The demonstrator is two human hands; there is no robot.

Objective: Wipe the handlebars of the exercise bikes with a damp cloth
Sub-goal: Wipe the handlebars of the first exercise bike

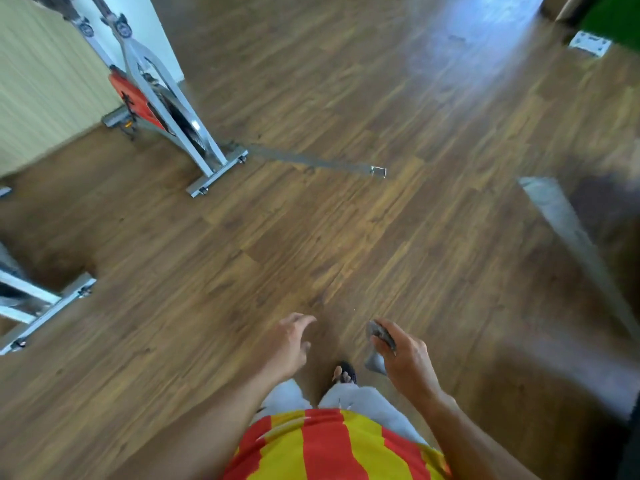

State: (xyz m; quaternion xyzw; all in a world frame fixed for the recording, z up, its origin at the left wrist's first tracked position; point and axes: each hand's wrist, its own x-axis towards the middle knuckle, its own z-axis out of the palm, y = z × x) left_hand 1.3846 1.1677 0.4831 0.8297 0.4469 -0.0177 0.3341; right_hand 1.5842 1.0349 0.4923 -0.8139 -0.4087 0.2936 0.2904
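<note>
1. Nearest the lens: a red-and-yellow striped shirt (332,448) and grey trousers (363,400), with one sandalled foot (344,373) on the wooden floor (311,220).
2. Right hand (407,362): fingers curled round a small grey damp cloth (379,344), held low in front of the body and touching nothing else.
3. Left hand (289,344): held apart from the right, fingers loosely extended, carrying nothing.
4. Count: two exercise bikes in part. One exercise bike (162,98) stands upper left by the wall (41,81); only the base frame of a second bike (38,306) shows at the left edge. One cloth. Two hands.
5. Handlebars: none is in view. Both bikes are well apart from the cloth, so wiping has not begun at this position, in my judgement.
6. Risks: a flat grey strap (311,161) trails across the floor from the first bike's base and could catch a foot on approach; the cloth hangs partly out of the grip and could slip. Blur at the right edge hides what stands there.
</note>
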